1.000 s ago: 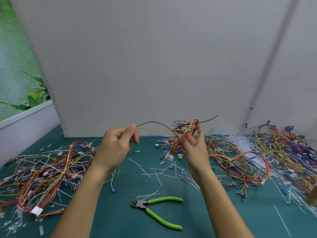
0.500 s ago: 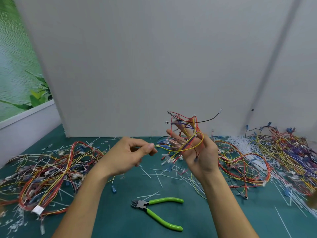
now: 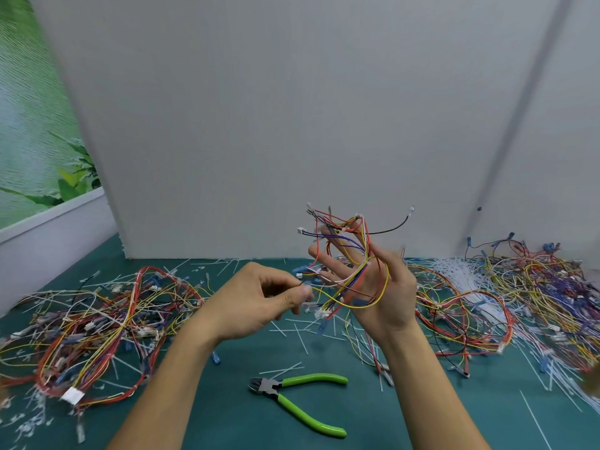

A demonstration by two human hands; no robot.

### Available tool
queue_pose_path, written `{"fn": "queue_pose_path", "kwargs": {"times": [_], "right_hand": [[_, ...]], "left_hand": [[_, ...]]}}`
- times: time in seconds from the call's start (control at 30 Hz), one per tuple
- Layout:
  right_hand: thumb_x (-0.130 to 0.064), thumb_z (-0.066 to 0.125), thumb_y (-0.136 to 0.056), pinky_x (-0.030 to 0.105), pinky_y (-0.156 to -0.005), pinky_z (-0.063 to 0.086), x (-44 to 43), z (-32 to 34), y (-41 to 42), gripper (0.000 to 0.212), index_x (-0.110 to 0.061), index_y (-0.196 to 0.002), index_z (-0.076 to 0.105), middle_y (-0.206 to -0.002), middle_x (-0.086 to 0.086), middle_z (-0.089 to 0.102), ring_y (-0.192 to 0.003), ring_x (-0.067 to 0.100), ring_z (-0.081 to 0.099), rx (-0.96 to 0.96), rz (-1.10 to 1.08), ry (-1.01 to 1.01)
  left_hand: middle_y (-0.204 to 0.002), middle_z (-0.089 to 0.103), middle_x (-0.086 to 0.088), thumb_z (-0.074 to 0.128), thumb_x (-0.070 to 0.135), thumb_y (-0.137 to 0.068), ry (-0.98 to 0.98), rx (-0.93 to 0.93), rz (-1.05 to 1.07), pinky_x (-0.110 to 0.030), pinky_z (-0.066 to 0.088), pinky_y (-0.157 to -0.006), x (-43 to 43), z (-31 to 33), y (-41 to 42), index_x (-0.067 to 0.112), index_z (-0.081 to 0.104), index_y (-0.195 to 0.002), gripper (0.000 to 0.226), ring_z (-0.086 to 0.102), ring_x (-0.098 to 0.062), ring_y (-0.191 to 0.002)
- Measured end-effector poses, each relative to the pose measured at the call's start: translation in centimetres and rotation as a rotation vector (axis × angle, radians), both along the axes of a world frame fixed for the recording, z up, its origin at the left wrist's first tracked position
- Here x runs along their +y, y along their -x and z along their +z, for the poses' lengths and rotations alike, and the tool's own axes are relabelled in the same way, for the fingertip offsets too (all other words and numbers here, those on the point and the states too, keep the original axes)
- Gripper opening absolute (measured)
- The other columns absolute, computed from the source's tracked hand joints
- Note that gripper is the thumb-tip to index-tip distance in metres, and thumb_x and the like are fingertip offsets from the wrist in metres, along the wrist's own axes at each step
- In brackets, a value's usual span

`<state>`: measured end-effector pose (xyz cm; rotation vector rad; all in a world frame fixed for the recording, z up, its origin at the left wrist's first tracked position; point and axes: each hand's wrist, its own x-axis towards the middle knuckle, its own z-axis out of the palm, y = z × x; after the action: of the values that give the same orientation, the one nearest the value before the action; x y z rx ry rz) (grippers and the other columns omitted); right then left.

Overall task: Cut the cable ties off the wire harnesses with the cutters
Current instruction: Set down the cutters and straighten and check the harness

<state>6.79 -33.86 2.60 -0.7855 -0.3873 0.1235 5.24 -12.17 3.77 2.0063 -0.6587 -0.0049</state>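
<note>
Left hand (image 3: 259,303) grip: thumb and forefinger pinching a wire end. Right hand (image 3: 373,287) grip: spread, palm up, wire harness (image 3: 349,271) draped over the fingers, probably fanned out to hunt for ties. Cutters (image 3: 297,399) lie untouched on the table (image 3: 227,417) near the person. Harness piles left (image 3: 97,326) and right (image 3: 519,297). No containers in view.
</note>
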Motion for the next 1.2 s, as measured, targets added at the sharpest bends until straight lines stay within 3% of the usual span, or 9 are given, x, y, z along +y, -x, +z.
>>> {"fn": "queue_pose_path", "kwargs": {"times": [0.13, 0.23, 0.33, 0.43, 0.63, 0.77, 0.97, 1.1, 1.2], "right_hand": [[-0.021, 0.049, -0.097, 0.052, -0.094, 0.049, 0.2, -0.1, -0.1, 0.059, -0.015, -0.155, 0.04, -0.152, 0.018, 0.052, -0.125, 0.054, 0.059, -0.006, -0.002, -0.004], [-0.014, 0.055, -0.094, 0.043, -0.08, 0.059, 0.6, -0.1, -0.2, 0.061, -0.015, -0.154, 0.041, -0.151, 0.02, 0.051, -0.122, 0.054, 0.06, -0.007, -0.044, 0.015], [-0.009, 0.058, -0.092, 0.04, -0.077, 0.063, 0.9, -0.5, -0.4, 0.063, -0.021, -0.152, 0.044, -0.138, 0.013, 0.064, -0.121, 0.051, 0.063, -0.04, -0.063, 0.032], [-0.005, 0.059, -0.093, 0.041, -0.082, 0.063, 1.3, -0.8, -0.3, 0.065, -0.022, -0.153, 0.041, -0.139, 0.012, 0.064, -0.121, 0.047, 0.064, -0.09, -0.07, 0.084], [0.002, 0.061, -0.094, 0.043, -0.085, 0.063, 1.6, -1.0, -0.2, 0.067, -0.021, -0.154, 0.042, -0.151, 0.011, 0.055, -0.121, 0.047, 0.064, -0.154, -0.088, 0.159], [0.003, 0.061, -0.093, 0.043, -0.092, 0.06, 1.7, -1.2, -0.2, 0.067, -0.022, -0.152, 0.043, -0.152, 0.009, 0.054, -0.124, 0.046, 0.063, -0.194, -0.072, 0.158], [0.006, 0.062, -0.091, 0.038, -0.089, 0.059, 1.8, -1.2, -0.1, 0.07, -0.019, -0.153, 0.042, -0.151, 0.01, 0.055, -0.121, 0.032, 0.067, -0.235, -0.096, 0.194], [0.003, 0.062, -0.09, 0.049, -0.097, 0.051, 1.8, -1.2, -0.1, 0.071, -0.019, -0.154, 0.04, -0.152, 0.006, 0.055, -0.126, 0.02, 0.062, -0.245, -0.108, 0.249], [0.003, 0.059, -0.092, 0.051, -0.098, 0.046, 1.7, -1.2, -0.1, 0.07, -0.019, -0.155, 0.039, -0.153, 0.005, 0.053, -0.13, 0.022, 0.057, -0.253, -0.083, 0.261]], "left_hand": [[-0.06, 0.053, 0.007, 0.062, 0.052, -0.089, 0.087, -0.065, -0.003, -0.026, 0.035, -0.055, 0.1, 0.3, 0.5, 0.016, 0.075, -0.085, 0.038, 0.041, -0.011, -0.058], [-0.056, 0.039, 0.008, 0.058, 0.055, -0.086, 0.199, -0.073, 0.04, -0.028, 0.025, -0.053, 0.0, 0.4, 0.6, 0.015, 0.072, -0.08, 0.043, 0.031, -0.014, -0.055], [-0.057, 0.056, 0.01, 0.061, 0.058, -0.086, 0.21, -0.141, 0.093, -0.019, 0.032, -0.052, -1.0, 0.3, 0.8, 0.024, 0.075, -0.083, 0.037, 0.042, -0.006, -0.053], [-0.073, 0.064, 0.004, 0.071, 0.053, -0.082, 0.194, -0.161, 0.104, -0.023, 0.037, -0.053, -2.6, -0.5, 0.7, 0.03, 0.076, -0.091, 0.025, 0.045, -0.01, -0.055], [-0.068, 0.055, 0.012, 0.08, 0.026, -0.085, 0.148, -0.285, 0.175, -0.017, 0.036, -0.056, -3.9, -1.5, 0.2, 0.024, 0.077, -0.085, 0.004, 0.044, -0.003, -0.057], [-0.062, 0.052, 0.02, 0.08, 0.027, -0.085, 0.136, -0.323, 0.204, -0.013, 0.033, -0.054, -3.9, -1.6, 0.2, 0.024, 0.076, -0.082, 0.005, 0.04, -0.002, -0.054], [-0.064, 0.048, 0.014, 0.075, 0.028, -0.089, 0.102, -0.336, 0.168, -0.019, 0.033, -0.053, -3.7, -1.5, 0.2, 0.034, 0.072, -0.079, 0.012, 0.04, -0.005, -0.057], [-0.06, 0.042, 0.012, 0.076, 0.03, -0.087, 0.094, -0.306, 0.177, -0.017, 0.031, -0.052, -3.7, -1.5, 0.3, 0.026, 0.072, -0.076, 0.013, 0.037, -0.005, -0.053], [-0.057, 0.041, 0.011, 0.081, 0.029, -0.084, 0.113, -0.267, 0.198, -0.021, 0.031, -0.051, -3.6, -1.5, 0.2, 0.023, 0.071, -0.072, 0.017, 0.036, -0.007, -0.052]]}}
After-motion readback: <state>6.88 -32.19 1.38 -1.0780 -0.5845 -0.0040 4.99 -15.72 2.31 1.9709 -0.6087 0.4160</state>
